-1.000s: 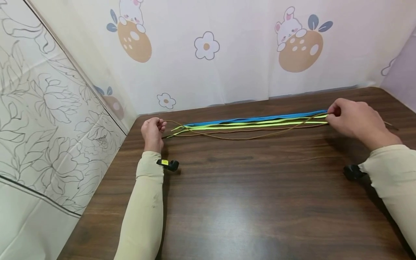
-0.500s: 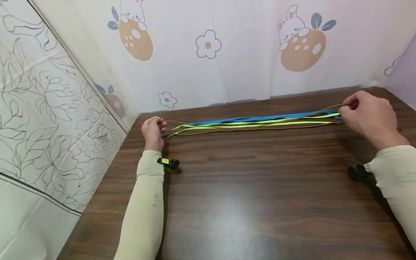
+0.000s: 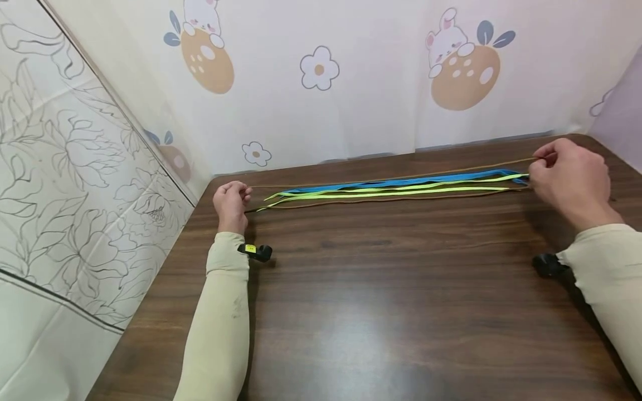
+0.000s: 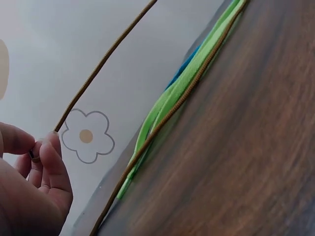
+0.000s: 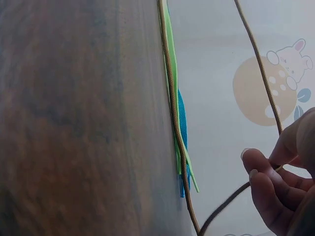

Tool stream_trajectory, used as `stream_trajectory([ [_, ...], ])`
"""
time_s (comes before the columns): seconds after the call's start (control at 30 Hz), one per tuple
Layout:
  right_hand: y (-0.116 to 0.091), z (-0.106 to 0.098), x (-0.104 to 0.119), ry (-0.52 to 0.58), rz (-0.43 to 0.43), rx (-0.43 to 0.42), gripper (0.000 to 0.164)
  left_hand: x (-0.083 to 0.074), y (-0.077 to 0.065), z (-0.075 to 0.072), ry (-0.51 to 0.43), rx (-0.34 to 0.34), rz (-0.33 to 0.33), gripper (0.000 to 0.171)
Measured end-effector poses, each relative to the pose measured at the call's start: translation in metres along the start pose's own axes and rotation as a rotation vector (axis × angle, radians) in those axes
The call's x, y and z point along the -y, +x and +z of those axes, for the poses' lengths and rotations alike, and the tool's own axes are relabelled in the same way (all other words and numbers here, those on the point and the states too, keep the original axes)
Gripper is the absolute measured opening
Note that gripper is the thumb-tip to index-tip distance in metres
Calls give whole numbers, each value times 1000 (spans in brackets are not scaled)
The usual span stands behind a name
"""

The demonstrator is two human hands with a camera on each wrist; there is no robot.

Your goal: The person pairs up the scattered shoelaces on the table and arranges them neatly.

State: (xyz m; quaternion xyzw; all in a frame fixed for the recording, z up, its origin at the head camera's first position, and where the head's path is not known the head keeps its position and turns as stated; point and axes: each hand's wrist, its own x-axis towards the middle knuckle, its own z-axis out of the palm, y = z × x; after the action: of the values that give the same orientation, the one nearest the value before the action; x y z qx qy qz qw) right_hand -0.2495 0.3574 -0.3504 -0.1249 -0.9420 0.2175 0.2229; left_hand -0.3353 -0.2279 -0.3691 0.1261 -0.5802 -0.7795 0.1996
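A thin brown round shoelace [image 4: 110, 52] runs from hand to hand, nearly straight and raised above the table. Its left end is pinched between thumb and fingers of my left hand [image 3: 232, 205]. At the far right my right hand [image 3: 572, 181] pinches it, and a tail hangs below those fingers in the right wrist view. Flat blue shoelaces [image 3: 431, 179] and flat lime-green shoelaces [image 3: 411, 192] lie stretched lengthwise on the table beneath it. Along their near side lies a second brown length [image 5: 176, 123]; whether it joins the held lace I cannot tell.
The dark wood-grain table [image 3: 371, 289] extends toward me. Behind its back edge stands a wall covering [image 3: 371, 111] with rabbit and flower prints. A floral-patterned panel [image 3: 90, 167] borders the left side. Small black cameras [image 3: 257, 252] sit on both wrists.
My right hand has moved right and slightly back. The held brown shoelace, first sagging across the others, now stretches almost straight behind the blue ones. My left hand has barely moved.
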Motion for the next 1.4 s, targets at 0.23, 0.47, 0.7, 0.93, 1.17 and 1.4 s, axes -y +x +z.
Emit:
stream_trajectory([
  [0.23,2,-1,-2,9,15,-16,34,3,2,-2,15,-2,-14,10],
  [0.47,4,-3,-8,9,64,-7,36,1,1,-5,58,-12,-16,11],
  [0.7,6,-8,-13,-11,71,12,36,-1,1,-7,95,-14,-29,8],
  [0.93,6,-7,-18,-24,70,16,34,2,2,-10,185,-2,-26,8],
  [1.17,6,-5,-24,-38,80,37,36,6,3,-11,192,-2,-15,7],
  [1.4,8,-6,-30,-43,75,60,38,7,5,-12,180,-57,2,8],
])
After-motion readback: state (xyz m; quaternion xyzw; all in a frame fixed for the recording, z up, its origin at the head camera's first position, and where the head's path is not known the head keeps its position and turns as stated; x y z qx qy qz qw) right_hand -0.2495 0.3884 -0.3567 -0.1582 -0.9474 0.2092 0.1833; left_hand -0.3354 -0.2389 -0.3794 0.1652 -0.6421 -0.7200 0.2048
